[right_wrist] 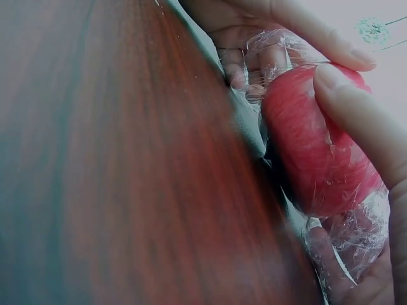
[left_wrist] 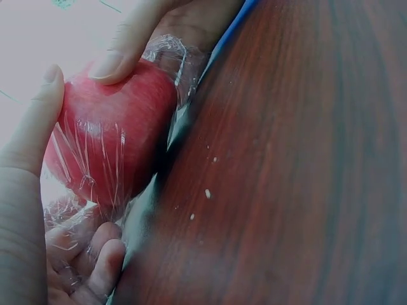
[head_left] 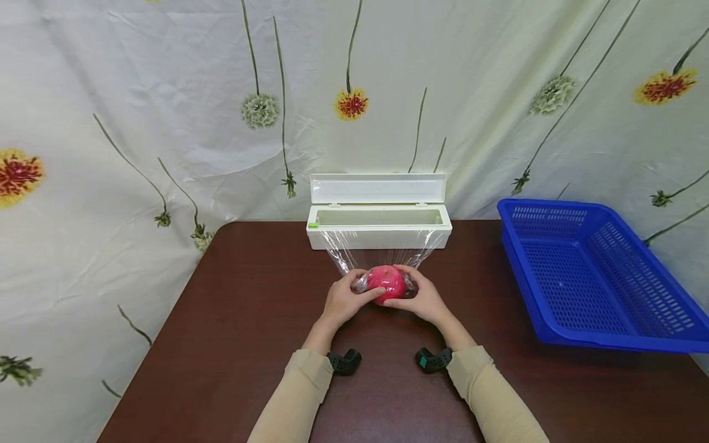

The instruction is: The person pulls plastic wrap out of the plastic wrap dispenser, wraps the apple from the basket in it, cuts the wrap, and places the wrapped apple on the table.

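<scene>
Red fruit point(head_left: 386, 283) nearside of box point(head_left: 378, 189)
Midway between left hand point(head_left: 343, 300) and right hand point(head_left: 423, 301), both curled round it and film point(head_left: 338, 247)

Head view bright, evenly lit, mostly sharp; soft shading in folds of curtain point(head_left: 210, 74). Small highlights on fruit point(head_left: 389, 280); white glare streaks along plastic film point(head_left: 340, 248). Faint sheen on table point(head_left: 388, 400) toward bottom edge. Both wrist views dimmer, hazy, cool-tinted; background beyond fruit washed out nearly white. Dark shadow at fruit's underside. Table grain soft, partly blurred.
</scene>
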Tool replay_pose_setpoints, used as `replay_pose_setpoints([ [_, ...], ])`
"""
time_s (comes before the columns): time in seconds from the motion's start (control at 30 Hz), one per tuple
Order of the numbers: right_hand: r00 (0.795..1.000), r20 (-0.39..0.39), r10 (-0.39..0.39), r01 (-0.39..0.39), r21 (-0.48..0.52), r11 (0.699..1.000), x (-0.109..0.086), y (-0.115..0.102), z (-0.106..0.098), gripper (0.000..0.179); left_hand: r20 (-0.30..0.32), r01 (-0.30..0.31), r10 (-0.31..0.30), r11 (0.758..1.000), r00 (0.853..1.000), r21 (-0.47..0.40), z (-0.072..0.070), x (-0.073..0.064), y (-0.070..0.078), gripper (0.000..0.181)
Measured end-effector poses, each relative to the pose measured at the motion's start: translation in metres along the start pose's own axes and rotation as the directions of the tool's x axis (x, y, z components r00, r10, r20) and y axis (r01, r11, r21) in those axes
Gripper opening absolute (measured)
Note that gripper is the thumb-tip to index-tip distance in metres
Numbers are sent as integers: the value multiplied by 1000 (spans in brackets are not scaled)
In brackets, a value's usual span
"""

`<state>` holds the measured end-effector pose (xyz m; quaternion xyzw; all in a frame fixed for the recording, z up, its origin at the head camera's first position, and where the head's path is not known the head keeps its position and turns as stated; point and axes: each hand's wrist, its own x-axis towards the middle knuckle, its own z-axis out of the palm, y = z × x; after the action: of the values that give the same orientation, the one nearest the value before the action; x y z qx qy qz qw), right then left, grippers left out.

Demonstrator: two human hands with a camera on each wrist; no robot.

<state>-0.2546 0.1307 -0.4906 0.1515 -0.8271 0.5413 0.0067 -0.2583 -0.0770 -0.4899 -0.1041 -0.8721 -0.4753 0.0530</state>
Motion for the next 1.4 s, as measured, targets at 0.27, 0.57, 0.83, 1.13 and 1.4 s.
replay_pose_setpoints([
  [0.27, 1000, 0, -6, 6, 5, 1000, 0, -1, -1, 74, -43, -4, 5, 1000, 999, 13, 1, -1, 3, 60],
  [0.57, 1000, 0, 13, -13, -9, 1000, 0, -2, -2, 75, -177, -143, 131, 988, 975, -55, 2, 0, 1, 60],
  [0.83, 1000, 3, 17, -17, -3, 1000, -1, -2, -3, 75, -224, -238, 225, 971, 948, -35, 0, 0, 2, 62],
  [1.13, 1000, 24, -15, 16, -20, 1000, 1, -2, -5, 70, -56, -285, 283, 957, 958, -44, 0, -2, 6, 69],
  [1.4, 999, 36, -19, 19, -3, 1000, 1, -2, -4, 68, 23, -253, 255, 965, 967, -70, -1, -3, 7, 64],
])
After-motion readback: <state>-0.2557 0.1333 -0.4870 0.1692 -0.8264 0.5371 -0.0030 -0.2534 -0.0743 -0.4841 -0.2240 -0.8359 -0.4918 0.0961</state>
